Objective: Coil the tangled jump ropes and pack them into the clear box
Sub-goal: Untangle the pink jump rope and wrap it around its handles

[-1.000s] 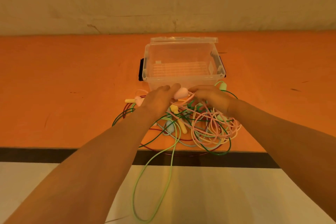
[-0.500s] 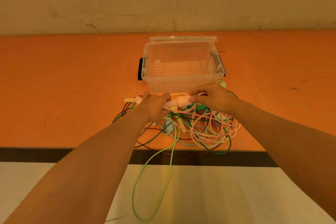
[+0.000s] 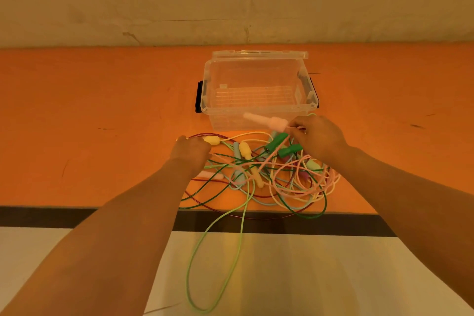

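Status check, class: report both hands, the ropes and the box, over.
Right hand pinches the pink handle. Left hand on the pile, grip unclear. Jump ropes tangled, clear box open, empty. Light green loop hangs off the table edge.

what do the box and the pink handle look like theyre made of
Clear box: looks like hard, glossy transparent plastic; the orange table shows through its walls, and its rims are moulded. Pink handle, held up by the right hand: matte, with a soft, slightly fuzzy outline, so probably foam or rubbery grip, though blur leaves that open.
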`<state>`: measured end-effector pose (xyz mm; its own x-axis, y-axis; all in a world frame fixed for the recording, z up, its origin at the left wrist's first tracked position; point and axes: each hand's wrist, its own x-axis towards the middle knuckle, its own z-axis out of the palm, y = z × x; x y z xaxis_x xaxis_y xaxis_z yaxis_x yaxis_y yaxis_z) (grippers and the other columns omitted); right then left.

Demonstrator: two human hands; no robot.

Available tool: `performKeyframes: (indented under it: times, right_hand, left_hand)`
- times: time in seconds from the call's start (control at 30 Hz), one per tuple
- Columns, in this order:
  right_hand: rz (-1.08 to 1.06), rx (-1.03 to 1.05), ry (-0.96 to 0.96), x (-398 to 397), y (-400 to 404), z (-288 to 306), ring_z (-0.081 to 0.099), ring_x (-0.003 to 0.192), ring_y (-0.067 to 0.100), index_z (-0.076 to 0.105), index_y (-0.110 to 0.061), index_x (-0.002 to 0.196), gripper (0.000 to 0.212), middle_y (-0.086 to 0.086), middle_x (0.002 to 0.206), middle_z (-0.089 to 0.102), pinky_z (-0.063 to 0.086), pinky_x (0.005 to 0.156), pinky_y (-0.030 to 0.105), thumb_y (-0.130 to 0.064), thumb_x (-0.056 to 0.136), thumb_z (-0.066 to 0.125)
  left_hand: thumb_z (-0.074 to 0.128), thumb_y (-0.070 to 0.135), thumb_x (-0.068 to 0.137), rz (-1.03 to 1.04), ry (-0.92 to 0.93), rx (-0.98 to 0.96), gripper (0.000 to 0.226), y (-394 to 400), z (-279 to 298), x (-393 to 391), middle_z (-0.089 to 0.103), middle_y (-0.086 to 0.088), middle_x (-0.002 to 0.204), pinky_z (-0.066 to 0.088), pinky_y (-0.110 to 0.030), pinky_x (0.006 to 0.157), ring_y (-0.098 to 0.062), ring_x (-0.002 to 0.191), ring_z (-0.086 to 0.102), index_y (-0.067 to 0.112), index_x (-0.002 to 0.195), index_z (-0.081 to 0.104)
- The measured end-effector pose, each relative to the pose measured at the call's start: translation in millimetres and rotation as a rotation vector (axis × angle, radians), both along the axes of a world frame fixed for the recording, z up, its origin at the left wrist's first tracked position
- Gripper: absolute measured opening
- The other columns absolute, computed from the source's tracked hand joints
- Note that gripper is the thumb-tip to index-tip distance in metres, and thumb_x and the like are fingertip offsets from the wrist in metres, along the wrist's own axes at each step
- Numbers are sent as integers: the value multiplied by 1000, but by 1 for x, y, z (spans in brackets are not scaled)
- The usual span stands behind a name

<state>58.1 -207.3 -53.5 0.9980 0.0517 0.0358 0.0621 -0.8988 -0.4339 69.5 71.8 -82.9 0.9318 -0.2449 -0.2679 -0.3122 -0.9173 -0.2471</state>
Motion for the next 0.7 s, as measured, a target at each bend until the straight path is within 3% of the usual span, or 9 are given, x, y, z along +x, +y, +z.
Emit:
performKeyframes:
  times: [0.13,0.27,0.37,0.47,0.57,0.63,0.7]
  right_hand:
    - [-26,-52,-67,-1,-3,-5,59,81,24,66,-22,101,20,3,91,70,38,59,29,-36,96,52]
    - [-27,10,-62,-3,6,-3,62,90,28,65,-21,99,20,4,93,70,49,70,35,-37,95,54]
    - [-64,36,-69,-1,14,1,57,101,20,66,-31,90,17,-8,92,69,34,88,37,-43,92,55]
    - [-157,88,15,3,20,5,47,102,13,67,-34,80,18,-17,89,62,21,84,39,-47,89,58]
    - [-127,371,142,5,21,7,54,89,14,69,-33,74,13,-13,82,63,38,84,38,-38,86,66]
    - [-49,502,230,4,21,8,56,76,9,72,-22,83,7,-9,78,62,45,73,22,-24,88,67]
    - [49,495,248,0,22,8,52,69,0,70,-14,90,6,-11,78,60,40,63,10,-14,90,64]
  left_hand:
    - [29,35,103,-94,-159,-87,32,4,2,-3,62,0,112,31,-33,88,-20,103,57,21,114,55]
    - [35,35,102,-80,-145,-433,31,-4,5,-7,65,-8,94,38,-34,65,-30,85,59,11,109,53]
    - [43,34,99,-88,-78,-618,28,-11,9,-10,63,-8,81,40,-34,60,-28,77,57,12,108,58]
    - [51,33,97,-40,-23,-725,24,-17,11,-8,56,1,73,42,-34,61,-25,77,58,15,108,62]
    - [61,35,91,52,-97,-812,32,-23,13,-4,52,2,80,45,-36,65,-26,79,57,15,114,52]
    - [70,39,83,93,-165,-853,57,-27,17,0,53,-1,92,47,-37,64,-26,80,57,19,125,37]
    - [73,44,78,44,-192,-789,76,-30,22,2,49,-2,117,48,-36,65,-25,88,57,27,138,29]
